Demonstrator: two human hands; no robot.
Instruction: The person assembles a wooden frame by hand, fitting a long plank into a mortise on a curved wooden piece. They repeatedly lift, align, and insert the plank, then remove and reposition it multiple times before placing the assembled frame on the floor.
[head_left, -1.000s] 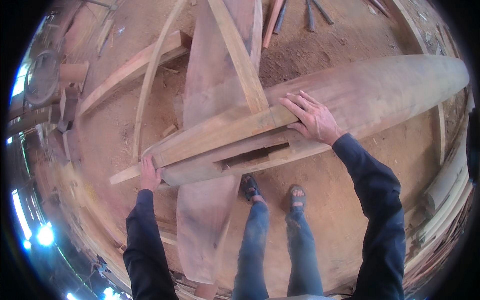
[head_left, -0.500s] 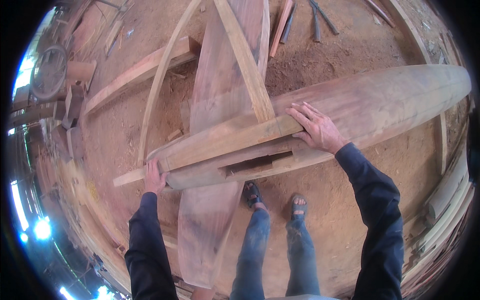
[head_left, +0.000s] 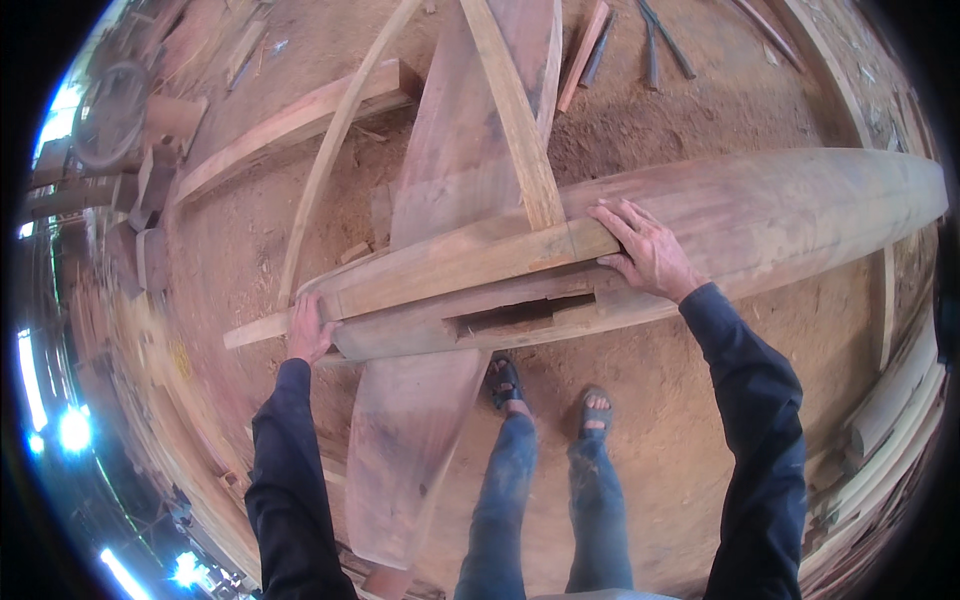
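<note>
Apparently, a slot [head_left: 520, 317] is already cut in the slab [head_left: 770, 210]; the bar [head_left: 450, 270] is laid along the slab's left part, on the slot's far side. No fastening is seen; what is left cannot be told. The bar is held by the left hand [head_left: 311, 328] and right hand [head_left: 650, 252], fingers partly curled over it. Since the earlier frame, both grips are unchanged; the view is shifted.

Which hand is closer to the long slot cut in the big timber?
Right. The right hand is just beyond the right end of the slot; the left hand is farther off, past its left end.
</note>
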